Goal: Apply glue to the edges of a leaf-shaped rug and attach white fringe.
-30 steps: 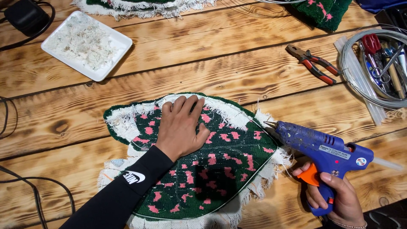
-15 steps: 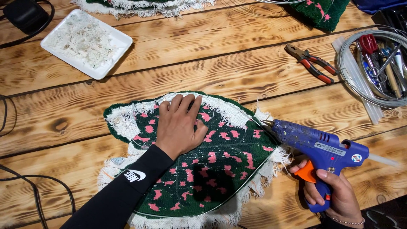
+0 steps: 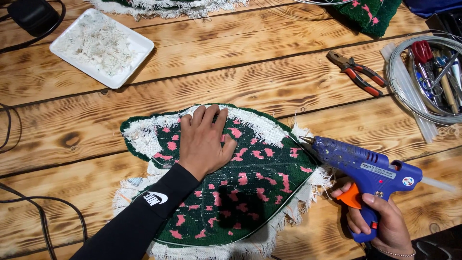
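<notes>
Both hands barely moved over the last second. Left hand (image 3: 204,139) still flat on the green-and-pink rug piece (image 3: 226,188), fingers spread, pressing its white folded edge on the far side. Right hand (image 3: 380,219) now has the blue glue gun (image 3: 363,166) slightly higher, fingers clamped round grip, nozzle just off the rug's right edge. Looks like hold-down while glue sets.

Setting: craft workshop, likely textile/rug making. Evidence: scorched-grain plank surface (image 3: 250,72) used as a workbench. Green tufted piece with pink spots (image 3: 250,183), raw fringed backing cloth at its edge; similar green pieces at the far edge. Blue hot glue gun (image 3: 365,166), red-handled pliers (image 3: 356,72), coil of wire (image 3: 409,96) ringing assorted hand tools, clear glue sticks beside it. White tray (image 3: 130,62) of yarn trimmings. Black cables at left.
</notes>
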